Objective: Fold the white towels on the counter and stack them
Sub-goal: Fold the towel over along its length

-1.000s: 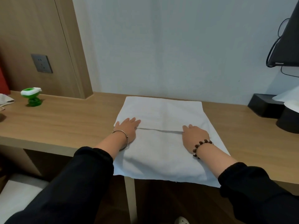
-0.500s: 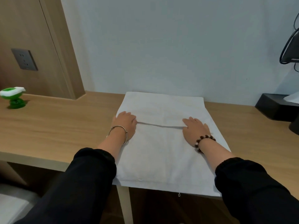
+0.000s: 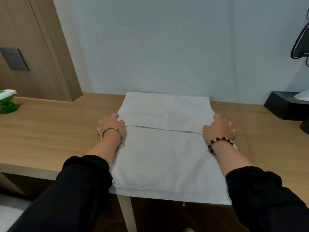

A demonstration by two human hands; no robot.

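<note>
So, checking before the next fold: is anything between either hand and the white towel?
Nothing visible. The left hand and right hand rest at the side edges of the white towel; the green object and black box sit well aside.

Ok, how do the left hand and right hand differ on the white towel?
The left hand wears a thin metal bangle; the right hand wears a brown bead bracelet. The left hand sits at the white towel's left edge, mostly on the counter; the right hand lies across its right edge. The left hand's fingers lie close together; the right hand's are spread. Both rest at the ends of the folded-over edge.
</note>
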